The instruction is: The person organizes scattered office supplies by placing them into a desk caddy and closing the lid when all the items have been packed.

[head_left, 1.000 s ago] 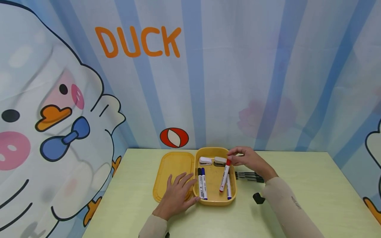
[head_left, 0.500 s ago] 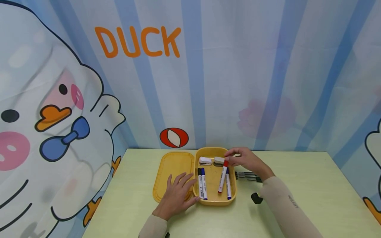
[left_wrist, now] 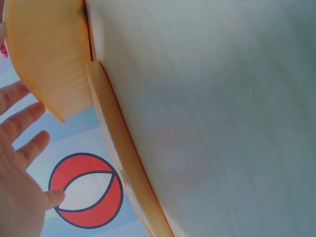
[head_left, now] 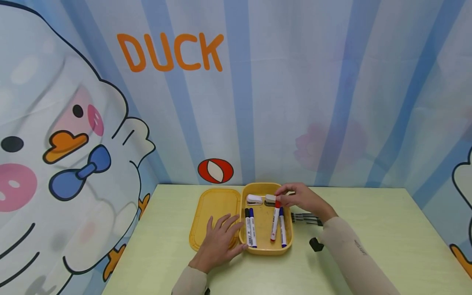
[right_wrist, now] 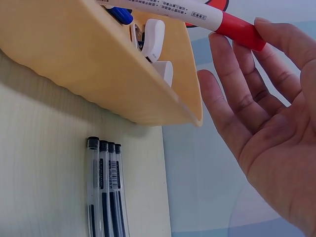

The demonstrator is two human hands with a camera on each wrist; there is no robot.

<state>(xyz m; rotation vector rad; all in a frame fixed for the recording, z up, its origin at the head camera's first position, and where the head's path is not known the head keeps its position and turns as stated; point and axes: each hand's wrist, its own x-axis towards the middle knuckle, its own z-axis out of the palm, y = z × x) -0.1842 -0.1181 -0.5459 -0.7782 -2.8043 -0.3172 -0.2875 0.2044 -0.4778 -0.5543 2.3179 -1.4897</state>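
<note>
My right hand (head_left: 303,200) pinches the red cap of a white marker (head_left: 275,223), which slants down into the yellow box (head_left: 267,250). In the right wrist view the thumb and fingertips grip the marker's red cap (right_wrist: 241,30) above the box wall. A blue-capped marker (head_left: 282,229) lies just right of it along the box's right side. At the box's left side lie a black-capped marker (head_left: 248,229) and another blue-capped marker (head_left: 253,229). My left hand (head_left: 220,241) has its fingers spread, fingertips at the box's left rim, over part of the yellow lid (head_left: 204,205).
Two small staplers (head_left: 254,199) sit at the back of the box. Several clear pens with black caps (head_left: 304,217) lie on the table (head_left: 383,229) right of the box. A printed curtain (head_left: 280,102) hangs behind the table.
My right hand has moved a little to the left with the red-capped marker, which now stands apart from the blue-capped one on its right. The left hand has stayed still.
</note>
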